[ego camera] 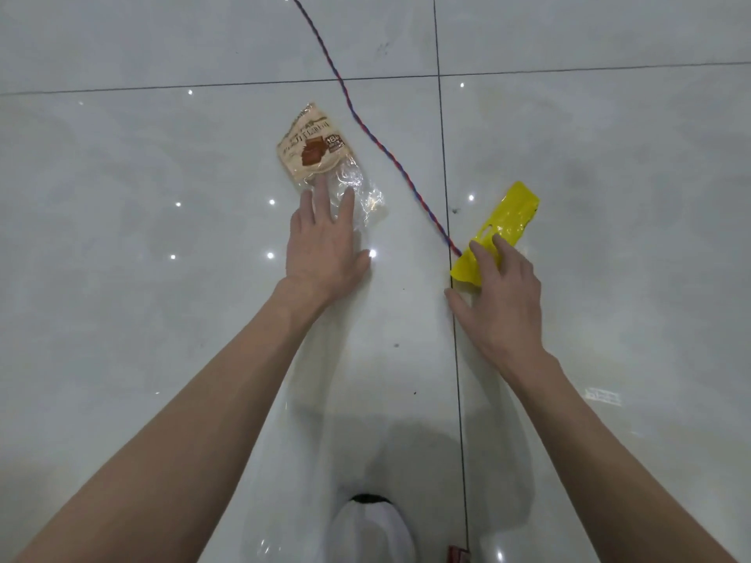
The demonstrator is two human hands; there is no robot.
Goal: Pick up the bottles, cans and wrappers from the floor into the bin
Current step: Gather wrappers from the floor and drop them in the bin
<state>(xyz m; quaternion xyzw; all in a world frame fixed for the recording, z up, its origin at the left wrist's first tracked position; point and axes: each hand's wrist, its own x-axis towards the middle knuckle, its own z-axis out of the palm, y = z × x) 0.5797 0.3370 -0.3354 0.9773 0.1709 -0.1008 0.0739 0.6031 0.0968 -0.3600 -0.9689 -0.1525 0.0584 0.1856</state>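
Observation:
A clear and beige snack wrapper (315,150) with a brown picture lies flat on the pale tiled floor, upper middle. My left hand (323,245) reaches over its clear lower end, fingers spread and resting on the plastic, not closed around it. A yellow wrapper (508,221) lies to the right, slanting up and right. My right hand (502,294) covers its lower end, fingertips on the yellow foil and thumb spread out to the left. No bin shows in this view.
A twisted red and blue cord (367,132) runs diagonally from the top centre down between the two wrappers toward the yellow one. My white shoe (372,530) is at the bottom centre. A small red scrap (458,555) sits by the bottom edge. Dark grout lines cross the glossy tiles.

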